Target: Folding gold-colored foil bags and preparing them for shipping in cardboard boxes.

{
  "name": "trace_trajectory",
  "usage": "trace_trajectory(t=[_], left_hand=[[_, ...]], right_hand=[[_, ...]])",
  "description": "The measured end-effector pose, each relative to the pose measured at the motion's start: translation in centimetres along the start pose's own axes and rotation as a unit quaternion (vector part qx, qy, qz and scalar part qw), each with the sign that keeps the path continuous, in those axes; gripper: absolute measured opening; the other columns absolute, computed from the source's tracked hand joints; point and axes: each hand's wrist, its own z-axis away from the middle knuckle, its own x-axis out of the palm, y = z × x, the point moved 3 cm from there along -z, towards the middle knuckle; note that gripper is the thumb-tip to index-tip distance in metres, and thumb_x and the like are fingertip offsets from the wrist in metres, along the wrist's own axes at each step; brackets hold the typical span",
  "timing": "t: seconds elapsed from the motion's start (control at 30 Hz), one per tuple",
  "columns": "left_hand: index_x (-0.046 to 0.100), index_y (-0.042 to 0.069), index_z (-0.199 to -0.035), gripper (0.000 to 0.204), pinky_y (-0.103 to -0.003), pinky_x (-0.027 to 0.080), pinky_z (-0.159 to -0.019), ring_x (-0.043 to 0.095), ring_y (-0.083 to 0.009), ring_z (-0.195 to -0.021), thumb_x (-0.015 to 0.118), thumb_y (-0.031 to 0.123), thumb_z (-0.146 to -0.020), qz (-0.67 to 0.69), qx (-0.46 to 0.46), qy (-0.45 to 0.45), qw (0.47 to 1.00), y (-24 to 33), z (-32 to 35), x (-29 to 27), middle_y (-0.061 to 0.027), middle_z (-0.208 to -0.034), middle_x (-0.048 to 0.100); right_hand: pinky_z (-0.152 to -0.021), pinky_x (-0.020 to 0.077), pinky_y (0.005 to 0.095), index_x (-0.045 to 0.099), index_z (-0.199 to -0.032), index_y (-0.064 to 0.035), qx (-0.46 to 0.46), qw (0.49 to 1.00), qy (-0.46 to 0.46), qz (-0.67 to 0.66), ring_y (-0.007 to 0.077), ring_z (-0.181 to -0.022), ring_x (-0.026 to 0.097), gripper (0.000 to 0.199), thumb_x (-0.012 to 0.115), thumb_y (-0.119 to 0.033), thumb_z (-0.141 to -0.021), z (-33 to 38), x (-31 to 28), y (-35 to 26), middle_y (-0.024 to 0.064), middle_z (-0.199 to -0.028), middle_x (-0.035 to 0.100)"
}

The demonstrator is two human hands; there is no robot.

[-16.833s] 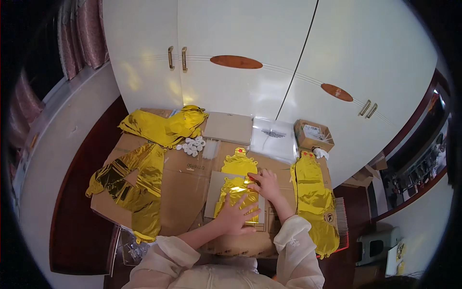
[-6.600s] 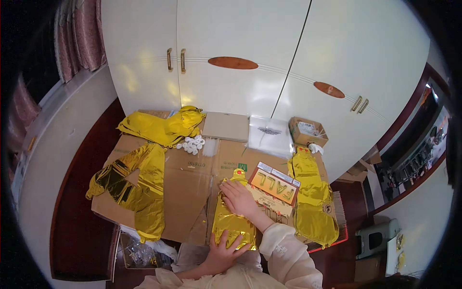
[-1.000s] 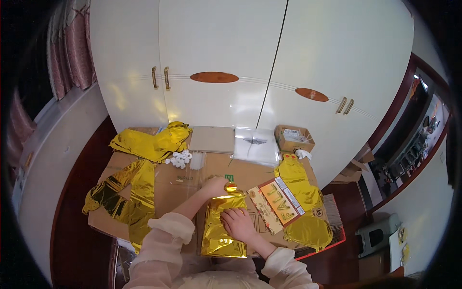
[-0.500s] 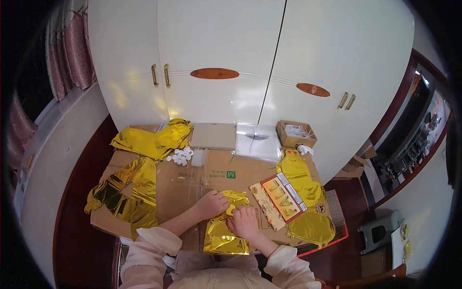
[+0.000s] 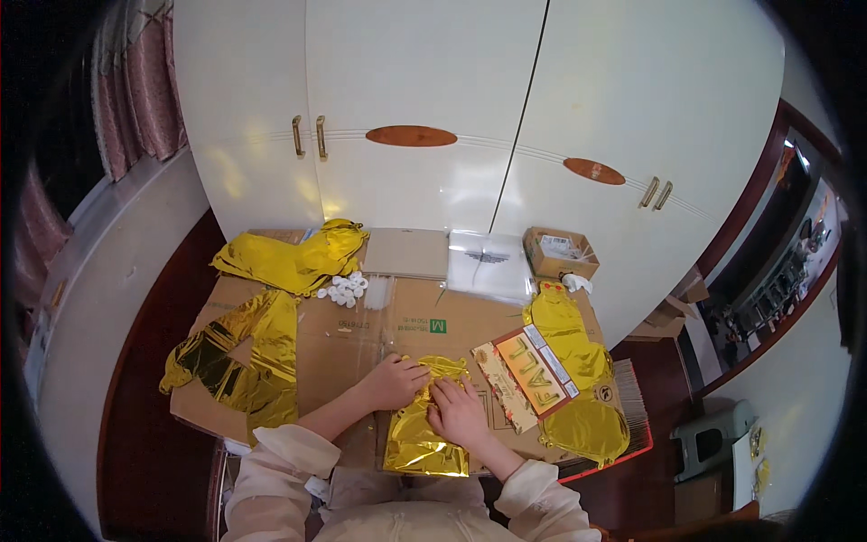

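A shiny gold foil balloon (image 5: 426, 445), flat and partly folded over, lies at the near middle of the cardboard-covered table. My left hand (image 5: 397, 383) rests on its upper left part, fingers stretched onto the foil. On its right side lies my right hand (image 5: 459, 414), fingers apart and pressing down. The foil under both hands is partly hidden. Just right of my right hand is a printed card package (image 5: 524, 372) in orange and cream, showing gold letter shapes.
More gold foil balloons lie at the left (image 5: 271, 352), the far left (image 5: 284, 262) and the right (image 5: 578, 339). White ribbon rolls (image 5: 345, 289), clear plastic bags (image 5: 489, 264) and a small cardboard box (image 5: 560, 253) stand along the back, before a white cabinet (image 5: 406, 72).
My right hand's fingers have gone from bent at the balloon to flatter and more spread on it. The foil between my hands looks pressed down. The whole view has shifted slightly.
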Motion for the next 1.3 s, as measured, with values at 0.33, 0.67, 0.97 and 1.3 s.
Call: trace_trajectory(t=[0.33, 0.67, 0.97, 1.3], left_hand=[[0.053, 0.003, -0.13, 0.05, -0.046, 0.034, -0.11, 0.046, -0.0281, -0.133, 0.054, 0.038, -0.095, 0.075, -0.049, -0.104, 0.991, 0.4, 0.2, 0.6, -0.0149, -0.14, 0.051], [0.041, 0.003, -0.143, 0.066, -0.055, 0.02, -0.116, 0.034, -0.0308, -0.142, 0.042, 0.052, -0.098, 0.068, -0.081, -0.193, 0.975, 0.6, 0.3, 0.7, -0.0147, -0.151, 0.039], [0.031, 0.009, -0.15, 0.07, -0.065, 0.012, -0.114, 0.023, -0.0323, -0.147, 0.035, 0.057, -0.099, 0.083, -0.109, -0.255, 0.957, 0.5, 0.4, 0.9, -0.0101, -0.158, 0.028], [0.035, 0.012, -0.148, 0.066, -0.073, 0.012, -0.109, 0.022, -0.0313, -0.147, 0.033, 0.057, -0.099, 0.1, -0.124, -0.258, 0.953, 0.4, 0.0, 0.8, -0.007, -0.157, 0.029]], right_hand=[[-0.111, 0.03, 0.055, 0.06, -0.12, -0.0041, 0.02, 0.999, -0.024, -0.013, 0.0424, -0.128, 0.044, 0.044, 0.062, -0.029, -0.083, -0.5, -0.2, 0.3, 0.0202, -0.129, 0.053], [-0.115, 0.0235, 0.0531, 0.049, -0.136, -0.0035, 0.043, 0.996, -0.075, -0.009, 0.0428, -0.138, 0.034, 0.062, 0.054, -0.043, -0.088, -0.4, 1.2, 1.2, 0.03, -0.141, 0.042], [-0.117, 0.0189, 0.0516, 0.043, -0.137, 0.009, 0.06, 0.988, -0.136, 0.048, 0.0403, -0.14, 0.032, 0.079, 0.048, -0.054, -0.09, -0.6, 1.1, 1.5, 0.0312, -0.146, 0.036], [-0.102, 0.0392, 0.0537, 0.051, -0.13, -0.0022, 0.255, 0.954, -0.092, 0.127, 0.0372, -0.121, 0.05, 0.078, 0.074, -0.051, -0.074, -0.4, -6.6, 15.1, 0.0211, -0.129, 0.053]])
